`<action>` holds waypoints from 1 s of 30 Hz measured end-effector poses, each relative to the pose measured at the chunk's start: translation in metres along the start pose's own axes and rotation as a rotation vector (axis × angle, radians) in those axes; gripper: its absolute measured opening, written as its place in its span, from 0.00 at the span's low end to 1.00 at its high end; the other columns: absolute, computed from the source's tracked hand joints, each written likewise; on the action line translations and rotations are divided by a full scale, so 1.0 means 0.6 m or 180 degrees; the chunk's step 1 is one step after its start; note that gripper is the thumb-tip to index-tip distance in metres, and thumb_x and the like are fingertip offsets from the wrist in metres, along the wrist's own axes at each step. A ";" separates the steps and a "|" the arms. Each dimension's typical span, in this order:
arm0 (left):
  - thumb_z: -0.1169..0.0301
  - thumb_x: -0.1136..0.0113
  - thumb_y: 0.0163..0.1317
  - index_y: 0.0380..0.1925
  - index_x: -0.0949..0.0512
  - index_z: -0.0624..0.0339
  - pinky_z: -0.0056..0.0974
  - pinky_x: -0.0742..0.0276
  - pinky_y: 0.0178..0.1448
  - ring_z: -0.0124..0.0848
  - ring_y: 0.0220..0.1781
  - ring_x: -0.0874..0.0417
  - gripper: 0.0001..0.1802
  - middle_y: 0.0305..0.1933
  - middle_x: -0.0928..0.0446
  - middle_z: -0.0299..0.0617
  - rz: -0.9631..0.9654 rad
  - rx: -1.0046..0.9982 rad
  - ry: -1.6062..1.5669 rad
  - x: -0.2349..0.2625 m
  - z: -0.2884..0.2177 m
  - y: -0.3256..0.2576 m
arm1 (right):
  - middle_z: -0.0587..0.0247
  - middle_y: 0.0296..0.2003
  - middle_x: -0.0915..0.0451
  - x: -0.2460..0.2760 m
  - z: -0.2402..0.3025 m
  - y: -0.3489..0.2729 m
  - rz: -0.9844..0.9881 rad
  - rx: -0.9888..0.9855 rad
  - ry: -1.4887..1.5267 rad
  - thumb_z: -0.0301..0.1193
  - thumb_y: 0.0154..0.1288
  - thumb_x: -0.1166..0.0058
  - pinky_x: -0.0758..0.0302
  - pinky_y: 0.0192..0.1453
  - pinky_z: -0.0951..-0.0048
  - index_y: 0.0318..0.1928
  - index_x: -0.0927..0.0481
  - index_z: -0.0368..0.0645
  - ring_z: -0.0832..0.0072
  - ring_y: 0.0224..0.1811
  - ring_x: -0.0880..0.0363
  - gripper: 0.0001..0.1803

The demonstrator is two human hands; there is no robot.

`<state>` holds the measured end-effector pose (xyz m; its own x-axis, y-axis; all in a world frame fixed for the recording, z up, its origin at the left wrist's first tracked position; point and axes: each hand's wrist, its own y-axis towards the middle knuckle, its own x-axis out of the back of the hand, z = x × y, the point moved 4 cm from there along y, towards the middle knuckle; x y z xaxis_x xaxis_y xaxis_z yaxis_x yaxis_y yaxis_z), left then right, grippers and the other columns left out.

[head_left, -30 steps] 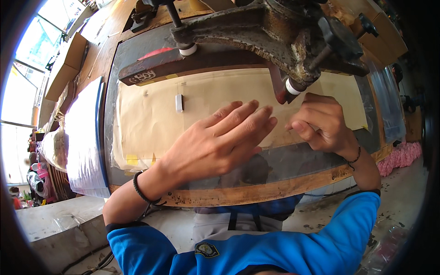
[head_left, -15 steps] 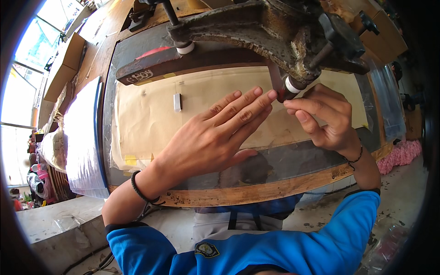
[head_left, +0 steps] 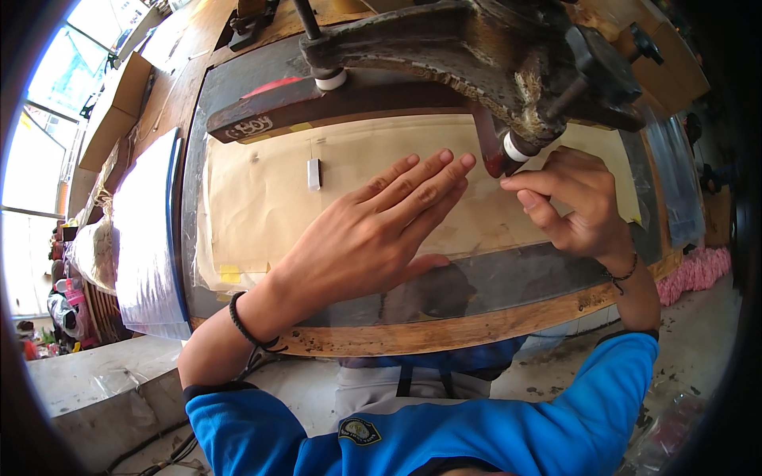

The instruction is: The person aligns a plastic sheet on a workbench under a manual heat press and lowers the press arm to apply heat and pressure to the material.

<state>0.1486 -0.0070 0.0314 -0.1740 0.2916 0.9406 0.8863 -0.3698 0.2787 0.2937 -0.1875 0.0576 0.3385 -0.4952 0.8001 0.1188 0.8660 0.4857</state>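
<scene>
My left hand (head_left: 381, 218) lies flat, fingers stretched out and palm down, over the tan paper sheet (head_left: 246, 214) on a dark board. Its fingertips reach close to the dark red lower tip of a heavy cast-metal machine arm (head_left: 429, 63). Just beside that tip, to its right, my right hand (head_left: 575, 202) is bent with index finger and thumb drawn together. Whatever may be between those fingers is too small to make out. A small pale block (head_left: 314, 174) sits on the paper left of my left hand. The machine's dark crossbar (head_left: 349, 107) spans the paper's far edge.
A black knob (head_left: 603, 63) juts from the machine at the right. Stacked clear plastic sheets (head_left: 147, 238) stand at the left. Cardboard boxes (head_left: 115, 111) are at the far left and far right. A pink fluffy bundle (head_left: 694, 274) lies beyond the board's wooden edge (head_left: 381, 339).
The view has shifted slightly, carrying machine and paper a little to the right. My left fingertips are slightly farther from the machine's tip. My right hand keeps its bent pose beside it.
</scene>
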 end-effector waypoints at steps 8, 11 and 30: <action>0.51 0.29 0.60 0.72 0.31 0.65 0.51 0.36 0.82 0.45 0.81 0.37 0.45 0.81 0.38 0.50 -0.0046 0.0045 -0.0041 0.001 0.009 -0.007 | 0.60 0.31 0.16 -0.013 -0.012 0.001 0.0243 -0.0277 -0.0202 0.26 0.61 0.33 0.22 0.39 0.63 0.40 0.12 0.41 0.62 0.34 0.19 0.07; 0.50 0.32 0.64 0.72 0.31 0.64 0.53 0.36 0.81 0.46 0.81 0.35 0.43 0.79 0.35 0.52 -0.0081 0.0225 0.0137 -0.002 0.019 -0.011 | 0.55 0.44 0.17 -0.022 -0.021 -0.004 0.0424 -0.0477 -0.0404 0.30 0.63 0.32 0.21 0.50 0.58 0.44 0.15 0.40 0.56 0.46 0.20 0.11; 0.57 0.35 0.69 0.73 0.31 0.58 0.52 0.34 0.81 0.45 0.78 0.31 0.35 0.78 0.34 0.48 -0.0188 -0.0151 0.0415 0.001 0.023 -0.014 | 0.43 0.67 0.31 -0.035 -0.042 -0.013 0.0900 -0.0847 -0.0584 0.43 0.75 0.44 0.50 0.83 0.44 0.67 0.31 0.38 0.44 0.74 0.39 0.29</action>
<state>0.1471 0.0084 0.0268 -0.2823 0.1981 0.9387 0.8522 -0.3975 0.3402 0.3094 -0.1820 0.0281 0.2234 -0.2191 0.9498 0.2900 0.9452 0.1499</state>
